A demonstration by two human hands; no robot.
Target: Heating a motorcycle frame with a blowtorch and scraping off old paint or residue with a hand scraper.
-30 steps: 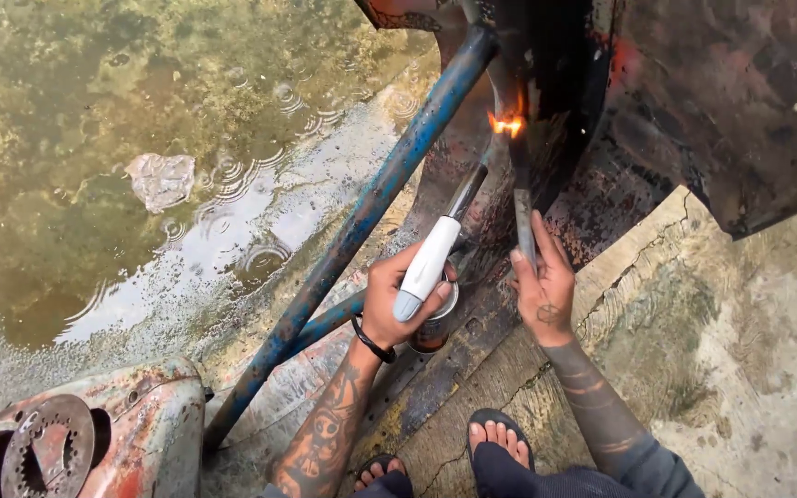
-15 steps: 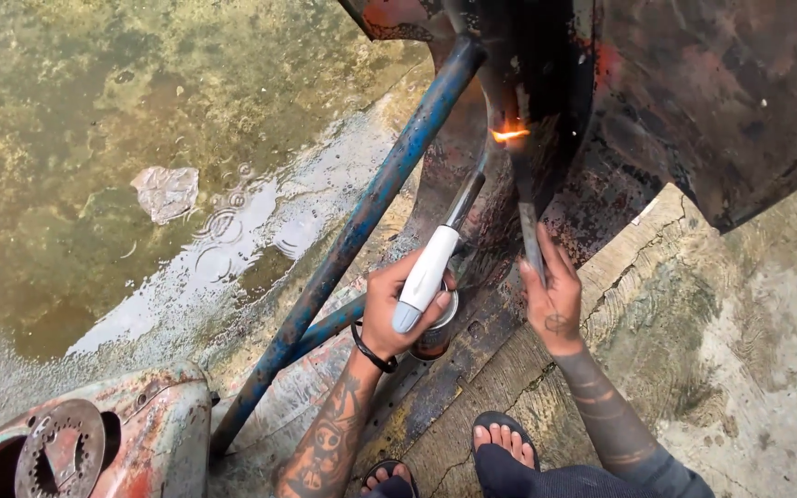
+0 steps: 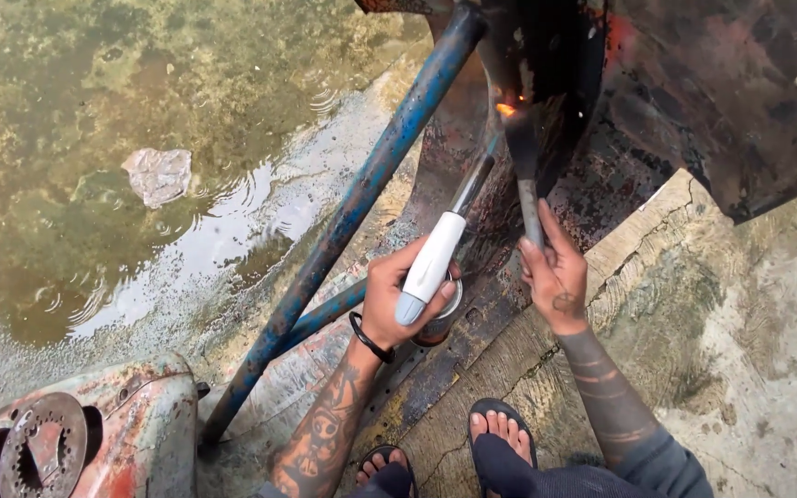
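A: Going from the left, what's there?

B: One rusty toothed disc [image 3: 43, 452], one crumpled wrapper [image 3: 159, 175] in the puddle, one long blue pipe [image 3: 352, 212] running up on a slant.

A: And the hands?

B: The left hand [image 3: 403, 300] is wrapped shut around one white-handled torch [image 3: 435, 258], its flame at the dark metal above. It looks light and rigid; the smooth handle is the place to hold, well back from the hot tip. The right hand [image 3: 555, 272] clasps the handle of one scraper [image 3: 526, 175], blade up by the flame: stiff steel, likely heating
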